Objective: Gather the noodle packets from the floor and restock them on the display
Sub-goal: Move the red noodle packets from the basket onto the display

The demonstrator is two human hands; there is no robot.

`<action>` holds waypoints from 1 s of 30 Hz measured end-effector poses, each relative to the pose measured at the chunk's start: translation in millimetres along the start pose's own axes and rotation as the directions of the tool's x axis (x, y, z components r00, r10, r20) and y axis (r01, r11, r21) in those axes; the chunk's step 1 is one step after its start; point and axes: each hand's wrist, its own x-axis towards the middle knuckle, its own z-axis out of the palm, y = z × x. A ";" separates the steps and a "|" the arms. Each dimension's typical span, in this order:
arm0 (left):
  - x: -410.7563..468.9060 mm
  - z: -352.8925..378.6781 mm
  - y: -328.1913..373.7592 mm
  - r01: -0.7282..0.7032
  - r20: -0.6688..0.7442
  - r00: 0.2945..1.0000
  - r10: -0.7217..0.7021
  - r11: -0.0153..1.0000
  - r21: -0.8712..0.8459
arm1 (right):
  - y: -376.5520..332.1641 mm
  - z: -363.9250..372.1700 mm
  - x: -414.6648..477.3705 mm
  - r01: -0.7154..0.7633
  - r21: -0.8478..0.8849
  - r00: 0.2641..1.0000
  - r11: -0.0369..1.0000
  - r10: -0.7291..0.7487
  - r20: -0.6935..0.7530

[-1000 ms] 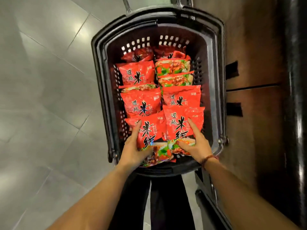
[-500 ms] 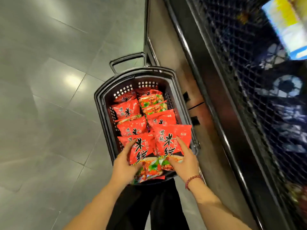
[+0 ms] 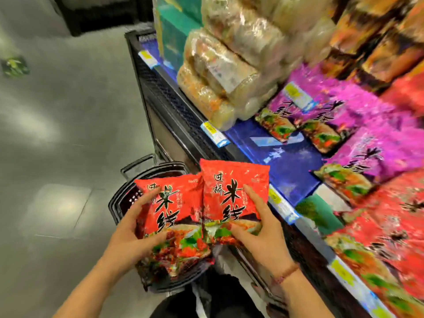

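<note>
Two large surfaces fill the view: the grey tiled floor (image 3: pixel 57 157) on my left and the display shelf (image 3: pixel 275 157) on my right, with a dark mesh front and a row of price tags (image 3: pixel 214 134) along its edge. Stock on the shelf is blurred; clear-wrapped bundles (image 3: pixel 224 65) occupy the far end, purple packets (image 3: pixel 344 111) lie next, and red shelf packets (image 3: pixel 390 226) lie nearest me. A black basket (image 3: pixel 119 196) stands on the floor just beside the shelf base, directly below my hands; its contents are mostly hidden. I hold two red noodle packets side by side above the basket, their inner edges overlapping, level with the shelf edge. My left hand (image 3: pixel 133 235) grips the left packet (image 3: pixel 174 216), thumb across its lower face and fingers curled round its outer edge. My right hand (image 3: pixel 263 230) grips the right packet (image 3: pixel 231 191) the same way, with thumb on the lower face and forefinger on the upper. A beaded bracelet (image 3: pixel 286 274) sits on my right wrist. One small green item (image 3: pixel 15 66) lies on the far floor, too blurred to identify.
</note>
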 end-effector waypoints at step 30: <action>82.9 448.4 182.0 -0.566 0.464 0.701 0.542 0.818 -0.100 | -6.3 -416.2 -127.3 0.152 -0.149 0.639 0.977 -0.212 -0.739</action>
